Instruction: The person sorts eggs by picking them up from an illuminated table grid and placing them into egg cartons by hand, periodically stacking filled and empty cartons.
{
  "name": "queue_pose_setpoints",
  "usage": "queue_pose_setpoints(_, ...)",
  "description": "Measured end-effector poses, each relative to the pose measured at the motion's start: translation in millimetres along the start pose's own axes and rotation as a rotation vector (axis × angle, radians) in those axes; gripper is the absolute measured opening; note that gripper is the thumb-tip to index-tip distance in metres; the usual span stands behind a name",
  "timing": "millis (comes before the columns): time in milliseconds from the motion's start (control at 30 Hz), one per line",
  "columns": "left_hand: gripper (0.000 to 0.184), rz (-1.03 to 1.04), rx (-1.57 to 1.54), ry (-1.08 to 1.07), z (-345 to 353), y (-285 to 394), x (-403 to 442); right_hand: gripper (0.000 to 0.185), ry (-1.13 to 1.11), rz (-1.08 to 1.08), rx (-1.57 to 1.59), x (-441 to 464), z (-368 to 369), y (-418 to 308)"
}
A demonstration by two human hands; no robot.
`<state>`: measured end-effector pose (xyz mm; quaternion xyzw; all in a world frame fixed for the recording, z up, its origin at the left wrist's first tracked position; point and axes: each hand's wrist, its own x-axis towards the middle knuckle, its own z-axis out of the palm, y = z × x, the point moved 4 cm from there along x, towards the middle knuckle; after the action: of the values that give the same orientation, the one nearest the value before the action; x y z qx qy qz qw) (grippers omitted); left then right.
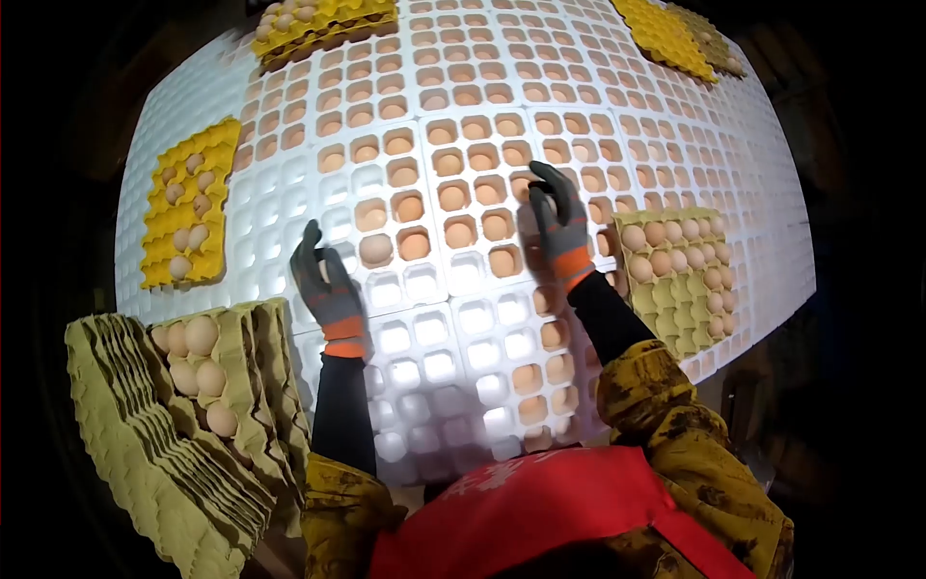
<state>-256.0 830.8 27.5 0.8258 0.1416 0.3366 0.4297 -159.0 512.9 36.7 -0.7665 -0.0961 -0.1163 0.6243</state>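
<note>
My left hand, in a grey glove with an orange cuff, hovers over bare cells of the white foam tray. Its fingers are curved and apart, with no egg visible in them. Just right of it, a pale egg sits high in its cell. My right hand, gloved alike, is above the filled cells. Its index finger and thumb are spread beside an egg, which the hand partly covers; I see nothing gripped. Brown eggs stand in the cells between my hands.
A pulp carton partly filled with eggs lies at right. A stack of pulp cartons with several eggs stands at lower left. Yellow egg trays lie at left, at the back and at the far right.
</note>
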Motion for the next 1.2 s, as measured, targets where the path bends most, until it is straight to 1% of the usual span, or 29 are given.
queue_pose_setpoints(33,0.035,0.055,0.101,-0.025,5,-6,-1,0.035,-0.074,-0.180,-0.385,0,-2,7)
queue_pose_setpoints(67,0.036,0.113,0.193,-0.053,12,-14,-4,0.038,-0.162,-0.400,-0.598,-3,0,17)
queue_pose_setpoints(100,0.035,0.197,0.297,-0.103,15,-24,-5,0.038,-0.199,-0.419,-0.739,-13,-1,21)
queue_pose_setpoints(133,0.033,0.146,0.273,-0.131,17,-23,-1,0.038,-0.240,-0.444,-0.866,-19,4,14)
queue_pose_setpoints(200,0.033,-0.096,-0.264,0.087,19,-25,-4,0.036,-0.179,-0.395,-0.727,-30,8,-20)
queue_pose_setpoints(233,0.034,-0.116,-0.236,0.140,14,-27,-3,0.035,-0.251,-0.344,-0.592,-34,17,-29)
queue_pose_setpoints(267,0.035,-0.129,-0.212,0.195,12,-29,0,0.035,-0.329,-0.320,-0.535,-40,31,-37)
queue_pose_setpoints(333,0.030,-0.184,-0.251,0.169,15,-38,4,0.035,-0.518,-0.186,-0.444,-48,61,-58)
queue_pose_setpoints(400,0.030,0.056,-0.028,0.034,22,-51,3,0.045,-0.490,-0.222,-0.395,-53,101,-49)
queue_pose_setpoints(433,0.030,0.086,0.171,-0.111,22,-59,-2,0.050,-0.521,-0.106,-0.403,-50,118,-50)
queue_pose_setpoints(467,0.032,-0.049,0.070,-0.193,21,-55,-6,0.048,-0.468,-0.133,-0.463,-50,139,-40)
queue_pose_setpoints(533,0.033,0.115,0.347,-0.029,10,-15,-12,0.039,-0.506,-0.132,-0.629,-48,160,-37)
queue_pose_setpoints(600,0.033,-0.022,0.063,-0.010,4,-24,-20,0.028,-0.466,-0.318,-0.697,-49,188,-22)
queue_pose_setpoints(633,0.033,0.086,0.346,-0.060,3,-22,-25,0.020,-0.344,-0.478,-0.627,-53,203,-8)
queue_pose_setpoints(667,0.035,0.082,0.393,-0.238,5,-40,-29,0.018,-0.409,-0.650,-0.775,-55,194,-28)
queue_pose_setpoints(700,0.037,0.202,0.504,-0.189,6,-40,-39,0.018,-0.503,-0.554,-0.606,-54,203,-28)
queue_pose_setpoints(733,0.037,0.267,0.566,-0.152,9,-30,-47,0.020,-0.551,-0.714,-0.943,-65,200,-35)
queue_pose_setpoints(767,0.038,0.273,0.548,-0.156,11,-24,-45,0.020,-0.503,-0.695,-1.010,-67,214,-14)
queue_pose_setpoints(800,0.039,0.270,0.539,-0.157,10,-23,-44,0.019,-0.569,-0.569,-0.958,-62,206,-19)
queue_pose_setpoints(833,0.039,0.216,0.494,-0.176,7,-35,-43,0.020,-0.622,-0.442,-0.908,-57,197,-25)
queue_pose_setpoints(867,0.039,0.163,0.452,-0.197,7,-44,-42,0.020,-0.700,-0.320,-0.735,-52,165,-49)
queue_pose_setpoints(900,0.040,0.123,0.376,-0.244,5,-28,-39,0.023,-0.562,-0.269,-0.457,-51,127,-59)
queue_pose_setpoints(933,0.040,0.213,0.374,-0.243,4,-23,-38,0.026,-0.418,-0.225,-0.182,-50,83,-66)
queue_pose_setpoints(1000,0.039,0.020,0.199,-0.179,18,21,-50,0.034,-0.289,-0.172,-0.118,-51,-24,-69)
queue_pose_setpoints(1033,0.039,-0.013,0.000,-0.210,35,32,-59,0.036,-0.196,-0.096,-0.131,-51,-87,-77)
queue_pose_setpoints(1067,0.040,-0.044,-0.110,-0.280,56,50,-74,0.034,-0.103,-0.206,-0.438,-52,-143,-70)
queue_pose_setpoints(1100,0.041,-0.097,-0.143,-0.383,77,104,-88,0.035,-0.075,-0.121,-0.409,-51,-191,-72)
queue_pose_setpoints(1133,0.044,-0.126,-0.215,-0.484,102,138,-104,0.036,-0.086,0.242,-0.544,-48,-231,-81)
queue_pose_setpoints(1200,0.047,0.029,-0.247,-0.639,147,205,-135,0.039,-0.217,0.002,-0.916,-43,-298,-34)
